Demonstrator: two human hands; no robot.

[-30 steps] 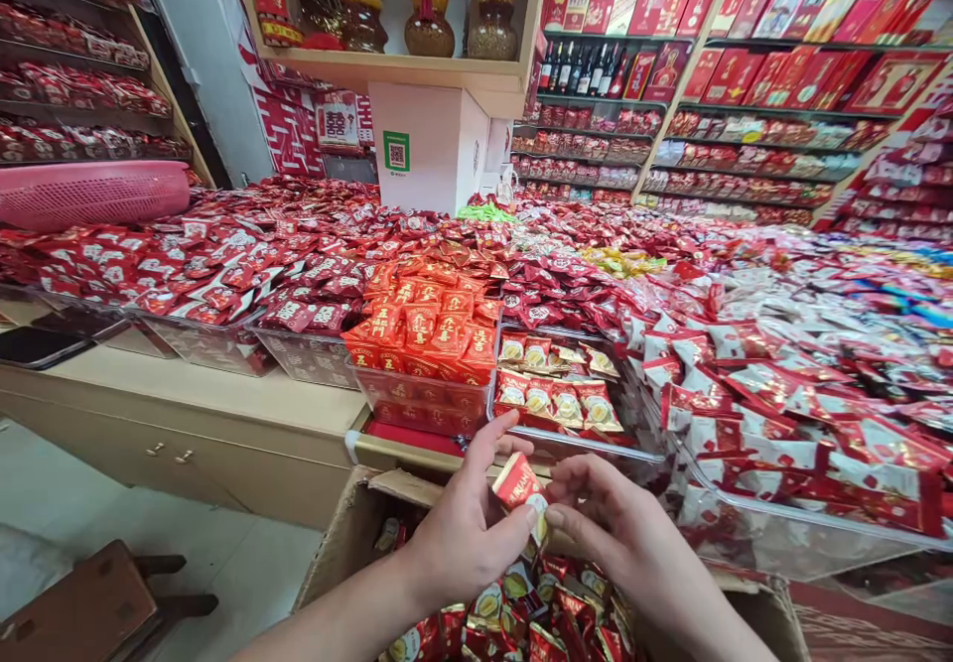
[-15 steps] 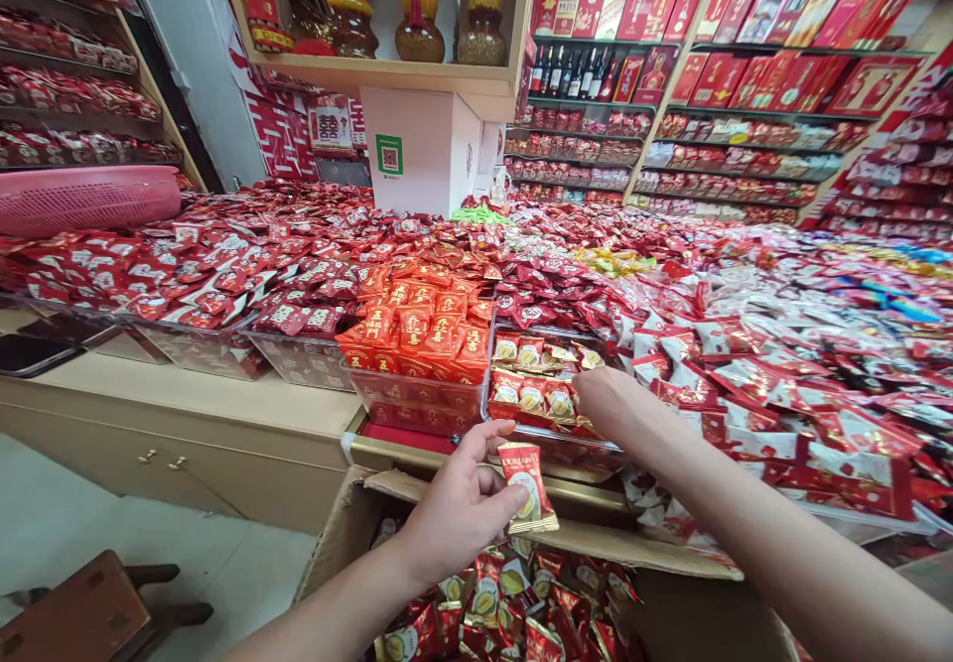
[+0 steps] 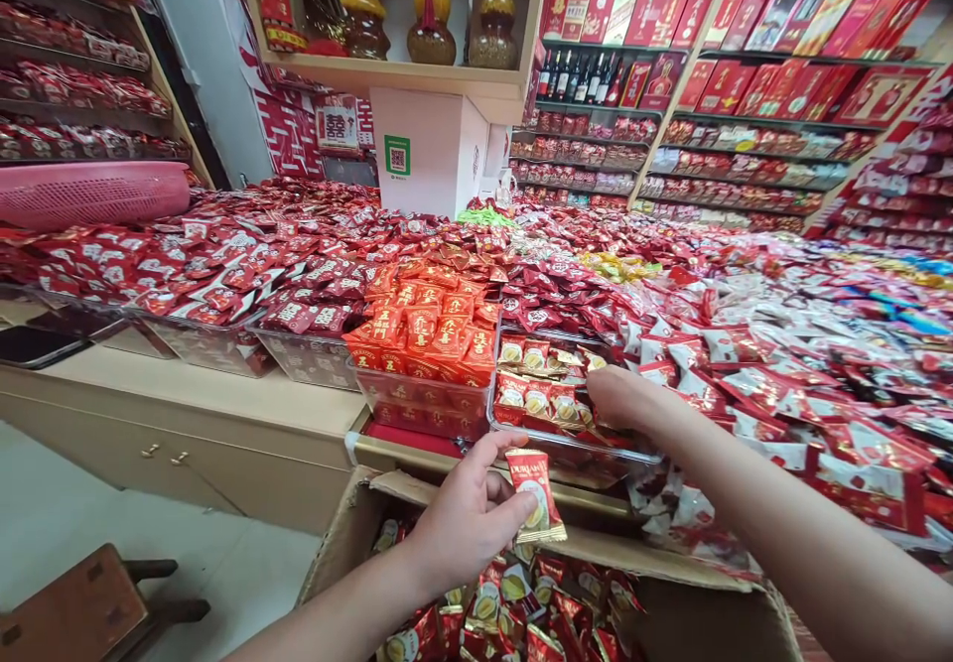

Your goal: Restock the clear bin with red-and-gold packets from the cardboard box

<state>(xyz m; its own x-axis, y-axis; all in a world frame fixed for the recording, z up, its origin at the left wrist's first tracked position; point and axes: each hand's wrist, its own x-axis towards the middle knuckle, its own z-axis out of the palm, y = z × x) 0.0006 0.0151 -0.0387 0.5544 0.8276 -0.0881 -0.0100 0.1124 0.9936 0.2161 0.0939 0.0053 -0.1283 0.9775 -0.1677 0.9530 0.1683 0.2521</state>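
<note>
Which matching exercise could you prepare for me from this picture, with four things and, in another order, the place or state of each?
1. left hand
2. right hand
3. cardboard box
4. pink basket

A. has loose packets inside
B. at the picture's left edge
C. at the right part of a clear bin
D. holding one wrapped packet

Pairs: 1-D, 2-C, 3-A, 4-B

Tall wall shelves (image 3: 682, 86) are filling the back right, red boxes (image 3: 811, 89) and dark bottles (image 3: 573, 76) lining them. Shelf rack (image 3: 162, 86) is standing at far left beside a grey panel (image 3: 204, 57). Wooden display cabinet (image 3: 402, 70) is sitting above a white pillar (image 3: 436, 151); green QR sign (image 3: 397, 156) is showing on the pillar. Beige bench (image 3: 245, 424) with two small handles (image 3: 150, 451) is running across left, pale tiled floor (image 3: 230, 548) below; brown stool (image 3: 74, 607) is standing lower left.
</note>
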